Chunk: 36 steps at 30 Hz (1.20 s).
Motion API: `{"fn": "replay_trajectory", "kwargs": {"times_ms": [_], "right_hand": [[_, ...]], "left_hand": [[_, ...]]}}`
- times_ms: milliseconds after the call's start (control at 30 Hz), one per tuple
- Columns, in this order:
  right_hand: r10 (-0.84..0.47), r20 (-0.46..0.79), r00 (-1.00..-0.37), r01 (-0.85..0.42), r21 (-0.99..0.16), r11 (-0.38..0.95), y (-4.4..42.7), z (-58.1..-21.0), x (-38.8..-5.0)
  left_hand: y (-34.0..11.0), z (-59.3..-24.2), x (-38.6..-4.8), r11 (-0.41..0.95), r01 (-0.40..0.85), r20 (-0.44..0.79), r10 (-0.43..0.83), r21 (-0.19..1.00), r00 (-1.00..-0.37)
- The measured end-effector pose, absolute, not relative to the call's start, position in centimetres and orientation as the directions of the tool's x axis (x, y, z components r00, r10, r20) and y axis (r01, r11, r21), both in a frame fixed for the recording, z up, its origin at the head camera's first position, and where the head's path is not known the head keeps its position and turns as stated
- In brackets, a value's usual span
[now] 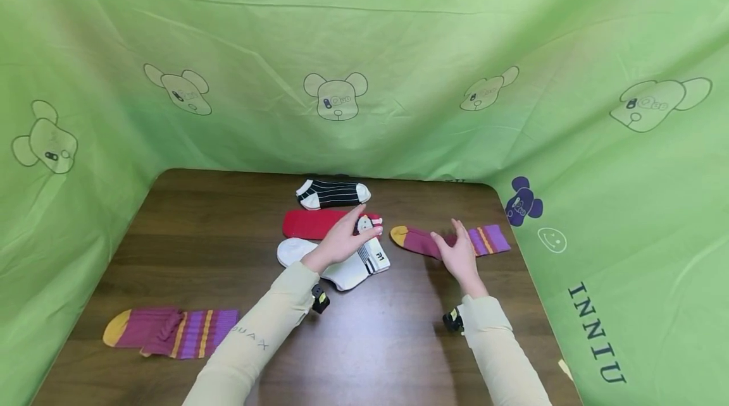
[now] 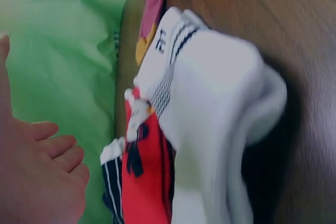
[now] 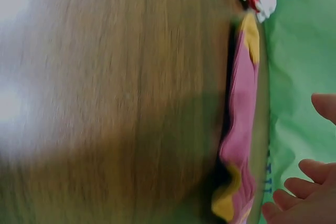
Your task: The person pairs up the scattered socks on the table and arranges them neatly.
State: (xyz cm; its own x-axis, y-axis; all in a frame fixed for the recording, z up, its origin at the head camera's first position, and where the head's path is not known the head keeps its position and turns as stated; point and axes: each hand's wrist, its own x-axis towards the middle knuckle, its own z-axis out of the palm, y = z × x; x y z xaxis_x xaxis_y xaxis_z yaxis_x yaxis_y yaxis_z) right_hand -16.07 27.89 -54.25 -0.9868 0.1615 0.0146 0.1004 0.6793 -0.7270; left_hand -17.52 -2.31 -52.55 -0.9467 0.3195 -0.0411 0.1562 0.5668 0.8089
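Observation:
My left hand [image 1: 340, 243] hovers over a red sock [image 1: 310, 224] with a cartoon figure and a pair of white socks [image 1: 344, 274] with dark cuff stripes. Its fingers are extended and hold nothing; the left wrist view shows the palm [image 2: 42, 174] beside the socks. My right hand [image 1: 460, 257] is above a maroon sock [image 1: 418, 243] with a yellow toe and a purple striped cuff, hiding part of its middle. In the right wrist view its fingers [image 3: 302, 188] are spread and grip nothing. Whether it touches the sock I cannot tell.
Black pinstriped ankle socks [image 1: 336, 194] lie behind the red one. At the front left, another maroon and purple sock [image 1: 156, 332] lies bunched in the middle. A green cloth [image 1: 364, 33] with bear-head drawings encloses the wooden table [image 1: 364, 355] at the back and sides.

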Motion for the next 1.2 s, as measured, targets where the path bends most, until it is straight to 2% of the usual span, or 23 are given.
{"fn": "replay_trajectory", "kwargs": {"times_ms": [367, 533, 767, 967, 1200], "right_hand": [[0.215, -0.018, -0.976, 0.163, -0.713, 0.682, 30.3, -54.6, -16.1], [0.234, 0.002, -0.972, 0.166, -0.7, 0.695, 31.2, -54.3, -16.5], [0.302, 0.036, -0.953, 0.195, -0.69, 0.697, 33.2, -53.7, -17.5], [0.367, 0.009, -0.93, 0.269, -0.664, 0.697, 35.8, -53.9, -17.9], [0.366, -0.054, -0.929, 0.321, -0.609, 0.725, 37.5, -54.7, -18.2]], "left_hand": [[1.6, -52.8, -17.4, 0.517, 0.17, -0.039, 0.369, 0.839, -0.928], [2.8, -53.1, -17.3, 0.537, 0.16, -0.068, 0.379, 0.828, -0.923], [3.8, -53.2, -17.6, 0.609, 0.246, -0.044, 0.421, 0.754, -0.906], [4.6, -53.3, -17.9, 0.65, 0.332, -0.023, 0.474, 0.684, -0.88], [5.8, -54.1, -18.2, 0.721, 0.32, -0.082, 0.461, 0.614, -0.884]]}}
